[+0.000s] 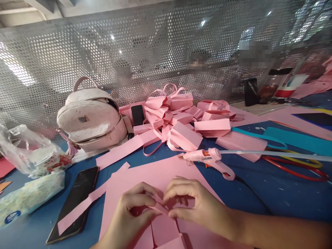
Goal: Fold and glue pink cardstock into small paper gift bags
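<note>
Two-handed grip: left hand [136, 209] and right hand [193, 199] pinch pink paper piece [160, 208] at six o'clock, above pink sheet [145, 171]. Uneven pull could crease piece. Glue gun [214, 158] at one o'clock, nozzle [181, 156] near sheet: drips could stain.

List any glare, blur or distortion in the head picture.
Head view: bright spots and patches on the perforated panel, strongest at far left and upper right; pixelated blocks mask patches of it; the plastic packet at lower left looks soft, while the glue gun is fairly crisp; stretching toward the edges suggests wide-angle distortion.
</note>
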The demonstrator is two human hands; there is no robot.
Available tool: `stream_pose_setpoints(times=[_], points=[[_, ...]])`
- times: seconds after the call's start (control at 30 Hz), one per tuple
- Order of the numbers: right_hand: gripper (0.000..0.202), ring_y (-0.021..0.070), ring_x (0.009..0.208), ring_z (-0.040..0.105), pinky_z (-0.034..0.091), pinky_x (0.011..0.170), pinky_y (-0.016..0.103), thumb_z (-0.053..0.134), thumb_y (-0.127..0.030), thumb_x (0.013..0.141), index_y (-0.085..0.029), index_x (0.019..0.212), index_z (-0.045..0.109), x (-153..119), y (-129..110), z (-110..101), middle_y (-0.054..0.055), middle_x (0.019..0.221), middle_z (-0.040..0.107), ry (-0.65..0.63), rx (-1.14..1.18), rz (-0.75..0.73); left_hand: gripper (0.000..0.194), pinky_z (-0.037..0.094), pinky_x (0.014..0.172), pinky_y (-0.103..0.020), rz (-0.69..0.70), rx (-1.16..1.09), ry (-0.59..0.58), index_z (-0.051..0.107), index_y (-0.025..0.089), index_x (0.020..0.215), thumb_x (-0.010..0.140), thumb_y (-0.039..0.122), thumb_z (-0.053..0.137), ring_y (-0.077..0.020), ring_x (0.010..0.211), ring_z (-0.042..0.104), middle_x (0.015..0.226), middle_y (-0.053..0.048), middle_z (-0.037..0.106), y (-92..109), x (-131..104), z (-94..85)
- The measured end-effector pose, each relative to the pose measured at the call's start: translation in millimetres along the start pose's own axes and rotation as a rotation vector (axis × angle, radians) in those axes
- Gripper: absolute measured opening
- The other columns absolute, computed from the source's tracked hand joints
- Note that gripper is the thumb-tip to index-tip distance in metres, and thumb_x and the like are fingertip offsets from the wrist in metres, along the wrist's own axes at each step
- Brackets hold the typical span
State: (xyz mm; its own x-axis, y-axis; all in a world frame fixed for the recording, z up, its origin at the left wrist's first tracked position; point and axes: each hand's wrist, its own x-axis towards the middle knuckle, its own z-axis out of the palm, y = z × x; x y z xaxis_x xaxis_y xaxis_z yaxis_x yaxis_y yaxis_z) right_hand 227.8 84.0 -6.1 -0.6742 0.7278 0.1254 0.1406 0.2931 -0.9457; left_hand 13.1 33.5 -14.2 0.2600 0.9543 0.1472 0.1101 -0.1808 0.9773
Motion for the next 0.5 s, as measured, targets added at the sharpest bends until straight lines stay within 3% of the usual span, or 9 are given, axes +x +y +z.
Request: stream_pose_setpoints(times=[0.23, 0.5], points=[[0.007, 0.0128, 0.072, 0.054, 0.042, 0.067, 0.025, 0.070, -0.015, 0.083, -0.020, 0.086, 0.074, 1.7, -1.5, 0.4, -0.002, 0.082, 0.067, -0.035, 0.049, 0.151, 0.011, 0.053, 0.085, -0.025, 0.070, 0.095, 0.001, 0.082, 0.023, 0.075, 0.084, 0.020, 0.077, -0.0198, 0.100, 0.066, 0.103, -0.008, 0.066, 2.1, 0.7, 2.2], [0.010, 0.0114, 0.070, 0.050, 0.040, 0.065, 0.023, 0.076, -0.020, 0.078, -0.019, 0.087, 0.072, 2.8, -3.2, 1.9, -0.003, 0.079, 0.066, -0.058, 0.149, 0.213, 0.019, 0.051, 0.083, -0.026, 0.196, 0.192, -0.026, 0.075, 0.017, 0.069, 0.087, 0.013, 0.070, -0.0176, 0.094, 0.064, 0.101, -0.008, 0.060, 2.4, -2.4, 3.8]])
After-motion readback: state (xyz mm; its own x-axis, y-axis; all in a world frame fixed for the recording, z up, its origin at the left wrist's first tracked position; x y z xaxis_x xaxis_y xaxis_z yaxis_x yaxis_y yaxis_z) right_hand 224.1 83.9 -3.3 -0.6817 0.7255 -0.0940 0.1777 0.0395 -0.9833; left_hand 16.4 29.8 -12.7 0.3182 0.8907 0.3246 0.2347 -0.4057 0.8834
